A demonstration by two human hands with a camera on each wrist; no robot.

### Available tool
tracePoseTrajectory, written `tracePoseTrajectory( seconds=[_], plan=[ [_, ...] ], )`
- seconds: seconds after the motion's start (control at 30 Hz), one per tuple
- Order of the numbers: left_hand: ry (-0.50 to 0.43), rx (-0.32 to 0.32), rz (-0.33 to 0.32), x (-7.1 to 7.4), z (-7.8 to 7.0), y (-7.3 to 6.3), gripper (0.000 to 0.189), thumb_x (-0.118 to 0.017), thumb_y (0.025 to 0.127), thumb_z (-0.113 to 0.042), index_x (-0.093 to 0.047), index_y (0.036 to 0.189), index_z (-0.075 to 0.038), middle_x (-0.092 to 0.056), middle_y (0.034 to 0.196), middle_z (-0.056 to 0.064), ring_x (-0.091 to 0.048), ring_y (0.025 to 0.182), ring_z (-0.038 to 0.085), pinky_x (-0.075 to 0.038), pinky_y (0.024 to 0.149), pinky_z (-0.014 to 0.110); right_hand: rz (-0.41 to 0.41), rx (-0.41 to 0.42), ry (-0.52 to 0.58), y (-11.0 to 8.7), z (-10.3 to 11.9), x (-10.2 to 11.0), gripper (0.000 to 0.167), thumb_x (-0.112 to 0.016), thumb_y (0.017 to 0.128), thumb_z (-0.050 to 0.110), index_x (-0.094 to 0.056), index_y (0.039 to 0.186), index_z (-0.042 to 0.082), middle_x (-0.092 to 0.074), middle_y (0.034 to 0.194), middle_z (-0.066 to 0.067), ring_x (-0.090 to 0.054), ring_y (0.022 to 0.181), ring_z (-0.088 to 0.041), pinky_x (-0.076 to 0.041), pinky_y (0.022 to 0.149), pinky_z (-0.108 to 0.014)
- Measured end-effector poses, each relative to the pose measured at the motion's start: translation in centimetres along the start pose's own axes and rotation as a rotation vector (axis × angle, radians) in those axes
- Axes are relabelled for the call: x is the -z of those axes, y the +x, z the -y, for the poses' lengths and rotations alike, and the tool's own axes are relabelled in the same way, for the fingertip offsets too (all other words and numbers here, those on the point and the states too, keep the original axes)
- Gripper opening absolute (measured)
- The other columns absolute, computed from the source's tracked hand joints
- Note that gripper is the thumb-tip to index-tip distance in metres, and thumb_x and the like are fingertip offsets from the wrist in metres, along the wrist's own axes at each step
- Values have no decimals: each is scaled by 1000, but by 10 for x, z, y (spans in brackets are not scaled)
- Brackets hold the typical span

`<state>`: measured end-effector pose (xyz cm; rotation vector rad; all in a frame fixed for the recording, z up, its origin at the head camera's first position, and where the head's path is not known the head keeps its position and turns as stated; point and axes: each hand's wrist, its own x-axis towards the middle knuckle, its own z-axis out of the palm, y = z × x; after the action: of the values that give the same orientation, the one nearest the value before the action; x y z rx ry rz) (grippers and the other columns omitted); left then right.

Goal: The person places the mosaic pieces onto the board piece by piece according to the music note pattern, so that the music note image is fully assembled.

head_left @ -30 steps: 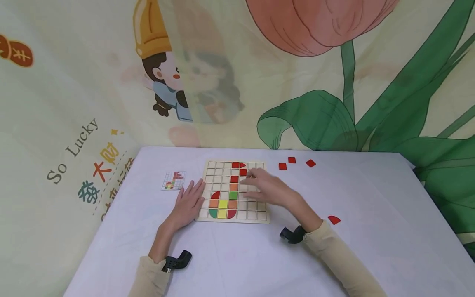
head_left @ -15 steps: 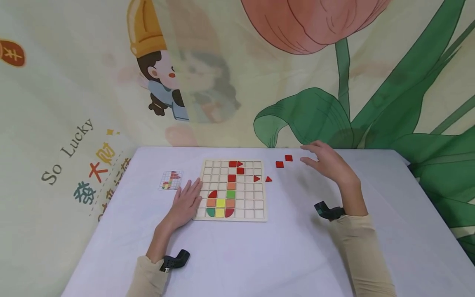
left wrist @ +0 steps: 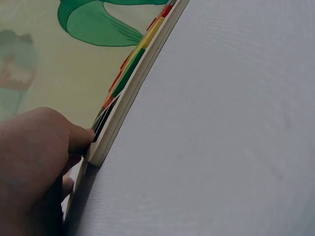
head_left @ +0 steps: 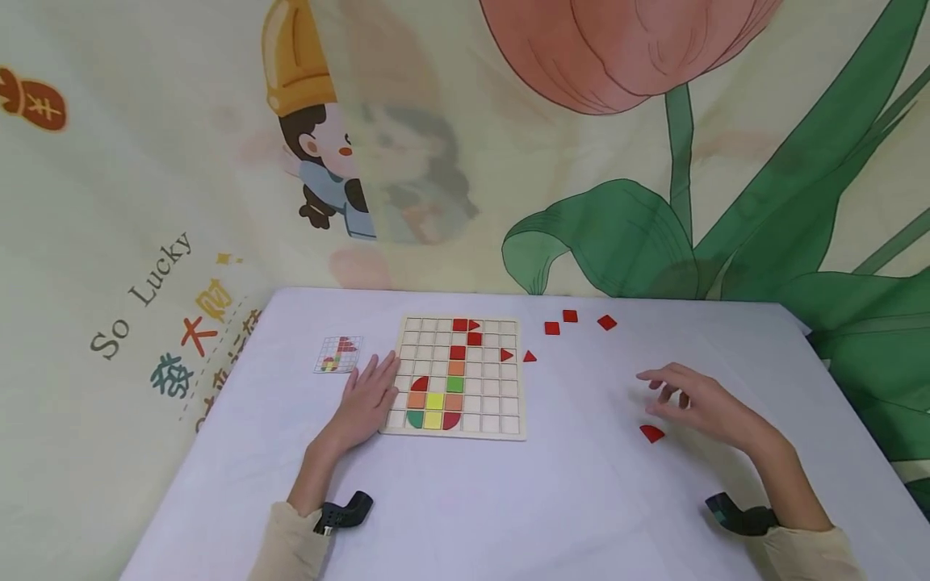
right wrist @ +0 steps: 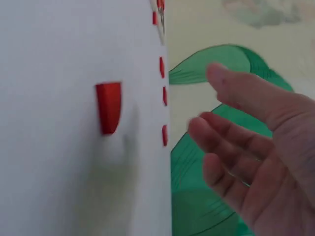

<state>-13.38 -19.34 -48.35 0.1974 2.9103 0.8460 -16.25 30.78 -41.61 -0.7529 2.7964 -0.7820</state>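
My left hand (head_left: pixel 366 397) rests with fairly straight fingers along the left edge of a wooden grid board (head_left: pixel 494 411). In the left wrist view its thumb touches the near corner of the board (left wrist: pixel 114 120). Red, orange, yellow and green pieces fill some squares, and a red triangle (head_left: pixel 506 355) lies in a right-hand column. To the right, my right hand (head_left: pixel 697 403) hovers above the cloth with loosely bent fingers and nothing in them. Just below its fingertips lies a red quarter-circle piece (head_left: pixel 652 434), also seen in the right wrist view as a red wedge (right wrist: pixel 109 108).
A small printed pattern card (head_left: pixel 338 355) lies left of the board. Another red triangle (head_left: pixel 529 356) lies just off the board's right edge. Behind it are two red squares (head_left: pixel 552 328) and a turned red square (head_left: pixel 606 323). A printed curtain (head_left: pixel 421 266) hangs behind the table.
My right hand has moved from over the board to the far right pieces, then back toward me near the quarter-circle. Two red triangles it had covered now show. The left hand stays put.
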Motion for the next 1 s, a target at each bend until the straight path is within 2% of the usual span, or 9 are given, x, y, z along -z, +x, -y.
tracePoseTrajectory(
  seconds=[0.07,0.17,0.27,0.4,0.77,1.0],
  plan=[
    [-5,0,-12,1,1,-1,56,-41,102,-25,-25,154,-9,-20,163,9,-6,152,37,2,119,62,60,-5,45,-2,-7,-3,50,-75,83,15,-57,129,5,-63,101,-6,-56,83,2,-51,67,-20],
    [-25,-2,-20,2,1,-2,57,-42,102,-24,-25,154,-8,-20,163,10,-6,152,37,2,119,62,139,-21,78,1,-14,-5,51,-73,84,16,-54,131,6,-61,102,-5,-55,84,0,-52,69,-20],
    [-33,-4,-11,1,2,-3,57,-41,102,-25,-24,154,-8,-19,163,10,-6,152,37,2,119,62,195,-50,91,1,-16,-7,51,-73,85,20,-54,131,7,-61,102,-4,-56,85,-4,-53,70,-21],
    [-19,-6,-6,-1,1,-2,57,-41,102,-25,-24,154,-9,-19,163,9,-6,152,37,2,119,62,260,-84,94,-3,-17,-10,53,-73,85,25,-55,131,7,-60,104,-4,-54,84,-2,-51,70,-21],
    [-12,-8,-3,0,0,-1,57,-41,102,-25,-24,154,-9,-19,163,9,-6,152,37,2,119,62,291,-94,53,-6,-16,-17,39,-73,84,18,-62,122,12,-57,96,1,-53,83,-5,-51,70,-19],
    [-7,-9,-4,-1,0,0,56,-40,103,-24,-24,154,-9,-19,163,9,-6,152,37,2,120,61,290,-76,58,-8,-14,-17,39,-74,83,18,-63,120,14,-55,92,4,-52,81,-1,-50,70,-19]
  ],
)
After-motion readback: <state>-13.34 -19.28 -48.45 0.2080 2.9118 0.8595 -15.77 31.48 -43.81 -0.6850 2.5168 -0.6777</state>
